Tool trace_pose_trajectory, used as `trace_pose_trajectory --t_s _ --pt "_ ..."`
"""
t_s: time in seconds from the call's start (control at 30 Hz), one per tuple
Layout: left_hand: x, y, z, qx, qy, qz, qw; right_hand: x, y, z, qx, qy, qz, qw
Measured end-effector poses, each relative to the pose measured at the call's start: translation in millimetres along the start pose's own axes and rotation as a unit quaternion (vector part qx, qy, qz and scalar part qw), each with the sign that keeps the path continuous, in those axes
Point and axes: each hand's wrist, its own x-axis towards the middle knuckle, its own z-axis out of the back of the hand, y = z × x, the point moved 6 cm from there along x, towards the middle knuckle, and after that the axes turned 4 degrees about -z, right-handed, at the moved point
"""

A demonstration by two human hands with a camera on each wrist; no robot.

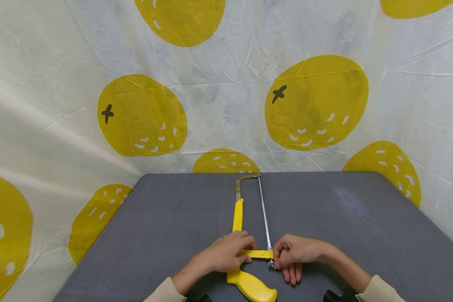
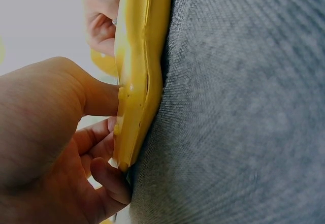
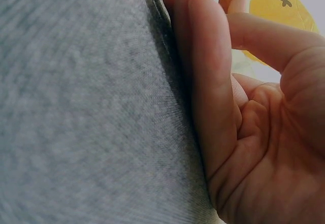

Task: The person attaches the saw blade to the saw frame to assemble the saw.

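A hacksaw (image 1: 238,216) with a yellow frame and handle lies flat on the grey table, its blade (image 1: 264,209) running along the right side. My left hand (image 1: 228,251) grips the frame just above the handle, thumb and fingers around the yellow crosspiece. In the left wrist view the yellow handle (image 2: 137,56) rests against the cloth, with the thumb on its side. At the near end of the blade, my right hand (image 1: 296,253) pinches the small metal wing nut (image 1: 271,264) between thumb and index finger. In the right wrist view its fingers hide the nut.
A grey cloth-covered tabletop (image 1: 343,222) spreads around the saw, with a pale patch (image 1: 348,200) at the right. Behind it and at the sides hangs a white curtain (image 1: 226,109) printed with yellow fruit.
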Motion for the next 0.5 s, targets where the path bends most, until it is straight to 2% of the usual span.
trace_pose_trajectory --t_s 0.5 --pt "-0.3 -0.1 0.2 -0.001 0.002 0.003 1.0 -0.2 -0.4 0.9 0.009 -0.003 -0.002 0.9999"
